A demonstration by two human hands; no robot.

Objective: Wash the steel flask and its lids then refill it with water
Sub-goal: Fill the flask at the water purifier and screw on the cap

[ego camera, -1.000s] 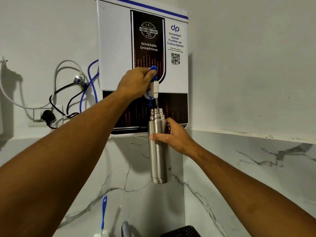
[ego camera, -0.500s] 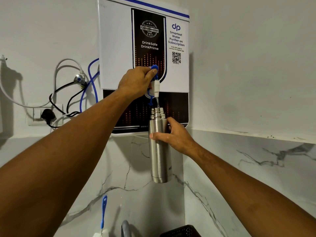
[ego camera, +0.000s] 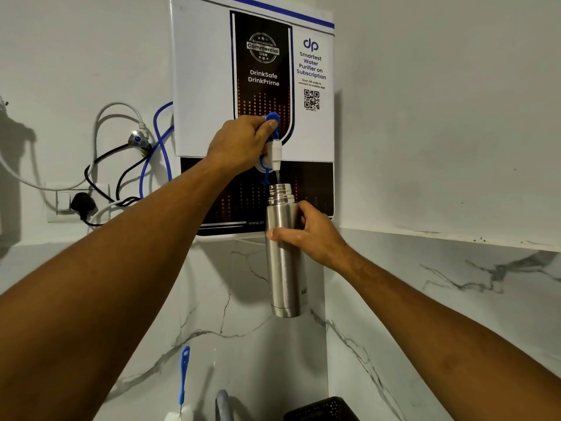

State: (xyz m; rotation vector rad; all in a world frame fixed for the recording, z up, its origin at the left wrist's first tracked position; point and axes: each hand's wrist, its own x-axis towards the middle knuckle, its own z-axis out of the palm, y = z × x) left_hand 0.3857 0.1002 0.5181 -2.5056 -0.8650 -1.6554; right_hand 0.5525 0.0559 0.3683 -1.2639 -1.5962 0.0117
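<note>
Hardly budged since a second ago: same two grips, same thin run of water, no more than a slight drift of the view. Nearest, along the bottom edge: blue-handled brush (ego camera: 183,375) with white bristles, grey curved tube (ego camera: 221,404), corner of a black mesh basket (ego camera: 321,410). Next, reaching up from both lower corners, two bare forearms. Right hand (ego camera: 309,235) wrapped round the upper body of the flask (ego camera: 282,268), thumb across the front, fingers behind; holds it upright in the air, lid off, threaded mouth just under the white nozzle (ego camera: 276,154). Dark lettering low on the steel, too far turned away to read. Left hand (ego camera: 239,144) higher, fingers curled over the blue lever (ego camera: 271,118) above that nozzle, thumb tip on it. Thin stream of water (ego camera: 278,176) from nozzle into the open mouth. Behind, fixed to the wall, white and black water purifier (ego camera: 200,86): round badge reading "Engineered for Commercial Use", then "DrinkSafe DrinkPrime"; to the right a blue "dp", "Smartest Water Purifier on Subscription", "Scan QR code to connect to mobile app" and a QR code; at the bottom "www.d", cut off by the flask. Left of it, white hose (ego camera: 117,106), blue hose (ego camera: 155,117) and black cable (ego camera: 87,177) looping down to a wall socket (ego camera: 60,202) with a black plug (ego camera: 83,203). Farthest: marble-veined tiles (ego camera: 425,284) below, plain pale wall above.
</note>
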